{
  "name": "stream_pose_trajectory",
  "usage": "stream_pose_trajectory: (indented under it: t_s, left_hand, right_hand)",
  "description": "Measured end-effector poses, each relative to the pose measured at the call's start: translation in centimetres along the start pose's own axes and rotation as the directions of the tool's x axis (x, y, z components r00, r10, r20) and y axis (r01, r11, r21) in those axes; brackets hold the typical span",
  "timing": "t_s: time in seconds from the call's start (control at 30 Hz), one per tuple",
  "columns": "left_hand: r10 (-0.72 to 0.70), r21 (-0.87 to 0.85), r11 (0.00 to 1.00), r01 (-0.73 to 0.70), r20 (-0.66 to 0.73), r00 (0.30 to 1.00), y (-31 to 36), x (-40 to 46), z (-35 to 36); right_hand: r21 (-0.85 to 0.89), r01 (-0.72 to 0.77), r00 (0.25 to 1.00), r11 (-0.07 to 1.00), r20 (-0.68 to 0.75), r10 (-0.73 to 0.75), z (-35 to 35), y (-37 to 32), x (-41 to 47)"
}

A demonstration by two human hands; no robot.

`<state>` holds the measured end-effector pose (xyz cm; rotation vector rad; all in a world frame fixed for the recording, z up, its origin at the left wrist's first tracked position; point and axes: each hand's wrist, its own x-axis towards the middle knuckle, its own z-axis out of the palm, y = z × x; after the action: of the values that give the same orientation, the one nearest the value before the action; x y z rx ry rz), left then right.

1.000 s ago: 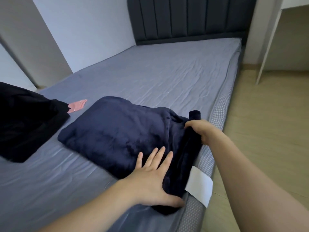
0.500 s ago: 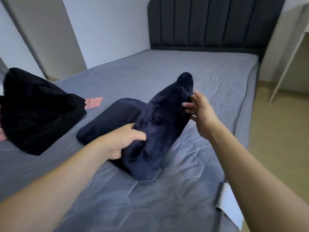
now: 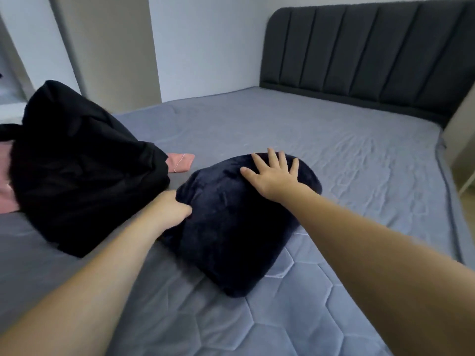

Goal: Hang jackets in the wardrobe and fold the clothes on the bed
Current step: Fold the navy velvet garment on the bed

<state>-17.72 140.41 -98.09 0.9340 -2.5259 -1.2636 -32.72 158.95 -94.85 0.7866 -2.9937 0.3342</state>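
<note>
Both arms reach out over the grey-blue quilted bed. The right hand lies flat on top of the folded dark navy fleece garment, fingers straight and spread, pressing its far end w/o gripping anything. The left hand is at the garment's left edge, fingers curled into the fleece and pinching a bit of it (fingertips hidden in the pile, so can't tell how deep). The navy bundle sits mid-bed, nearer the foot, approx between the two forearms. Just left of it, touching or nearly so, is a heap of black fabric clothing, w/ a pink cloth poking out from under it. Dark grey padded headboard stands at the far end, pale wall beside it.
</note>
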Motion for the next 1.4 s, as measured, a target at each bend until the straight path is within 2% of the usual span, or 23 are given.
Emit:
stream_pose_trajectory:
  t_s: [0.1,0.2,0.3,0.37,0.53,0.63,0.67,0.7,0.73,0.77,0.8,0.83,0.87,0.9,0.93,0.97,1.0,1.03,1.07,1.13,1.2,1.33,1.4]
  left_hand:
    - [-0.059,0.227,0.971,0.07,-0.051,0.997,-4.5,1.9,2.8]
    - [-0.05,0.241,0.966,0.091,-0.171,0.984,-6.6,3.0,4.1]
    - [-0.036,0.223,0.972,0.068,-0.141,0.989,-7.2,4.0,4.0]
    - [-0.019,0.293,0.954,0.054,-0.118,0.993,-7.0,4.1,4.0]
    - [0.119,0.579,0.814,-0.055,-0.072,0.99,-6.1,3.6,4.9]
    - [0.093,0.589,0.808,-0.02,-0.094,0.991,-5.5,3.2,5.2]
    - [0.077,0.573,0.82,-0.007,-0.098,0.992,-5.4,3.3,5.3]
    - [0.069,0.56,0.828,0.001,-0.103,0.992,-5.3,3.4,5.3]
    - [0.059,0.545,0.838,0.008,-0.105,0.993,-5.3,3.7,5.3]
    - [0.045,0.522,0.853,0.016,-0.103,0.994,-5.4,4.1,5.2]
    - [0.035,0.494,0.87,0.017,-0.096,0.995,-5.6,4.5,5.0]
    - [0.032,0.466,0.884,0.012,-0.086,0.996,-5.7,4.8,4.9]
    - [0.033,0.446,0.895,0.006,-0.081,0.996,-5.8,5.0,4.7]
    - [0.031,0.431,0.902,0.007,-0.082,0.996,-5.8,5.2,4.5]
    - [0.03,0.423,0.906,0.011,-0.089,0.996,-5.8,5.2,4.5]
    - [0.033,0.421,0.907,0.013,-0.102,0.994,-5.8,5.1,4.6]
    - [0.037,0.43,0.903,0.016,-0.116,0.993,-5.6,4.9,4.8]
    - [0.046,0.453,0.891,0.018,-0.129,0.991,-5.5,4.5,5.1]
    - [0.069,0.487,0.873,0.01,-0.145,0.987,-5.4,4.1,5.4]
    - [0.14,0.567,0.824,-0.007,-0.193,0.971,-5.6,3.8,5.8]
    - [0.184,0.613,0.79,0.001,-0.239,0.953,-6.1,3.9,6.0]
    - [0.194,0.585,0.811,-0.028,-0.223,0.955,-6.6,4.3,6.0]
    - [0.172,0.544,0.838,-0.036,-0.202,0.964,-6.7,4.5,5.8]
  right_hand:
    - [0.002,-0.144,0.968,0.99,0.206,0.141,4.6,0.6,0.8]
    - [-0.012,-0.179,0.939,0.984,0.295,0.175,5.6,1.5,1.5]
    - [-0.085,-0.155,0.915,0.984,0.362,0.176,4.5,1.3,2.7]
    - [-0.08,-0.168,0.896,0.983,0.403,0.186,3.0,0.1,4.1]
    - [0.116,-0.113,0.981,0.987,0.171,0.092,1.8,-5.1,8.5]
    - [0.127,-0.17,0.972,0.977,0.186,0.145,4.6,-5.7,9.0]
    - [0.115,-0.135,0.987,0.984,0.102,0.123,5.8,-5.2,9.1]
    - [0.1,-0.034,0.996,0.994,-0.074,0.041,6.7,-4.7,9.3]
    - [0.083,0.122,0.952,0.989,-0.292,-0.093,7.3,-4.1,9.5]
    - [0.05,0.266,0.843,0.963,-0.497,-0.207,7.5,-3.9,9.4]
    - [0.017,0.349,0.716,0.937,-0.651,-0.254,7.6,-3.6,9.4]
    - [0.011,0.372,0.631,0.928,-0.736,-0.244,7.8,-3.2,9.4]
    - [0.027,0.363,0.597,0.932,-0.775,-0.21,8.0,-2.9,9.4]
    - [0.073,0.334,0.608,0.94,-0.778,-0.156,8.2,-2.8,9.4]
    - [0.134,0.288,0.669,0.948,-0.736,-0.099,8.2,-2.7,9.3]
    - [0.221,0.201,0.787,0.954,-0.616,-0.023,8.0,-2.7,9.3]
    - [0.325,0.067,0.902,0.943,-0.423,0.081,7.7,-2.6,9.2]
    - [0.419,-0.091,0.964,0.904,-0.193,0.186,7.5,-2.6,9.3]
    - [0.453,-0.225,0.968,0.863,0.005,0.25,7.3,-2.5,9.5]
    - [0.432,-0.307,0.951,0.848,0.169,0.258,7.1,-2.5,10.0]
    - [0.433,-0.314,0.946,0.845,0.217,0.24,7.3,-2.2,10.6]
    - [0.515,-0.34,0.932,0.787,0.298,0.207,7.7,-1.8,11.4]
    - [0.532,-0.335,0.936,0.777,0.286,0.208,7.7,-1.7,11.4]
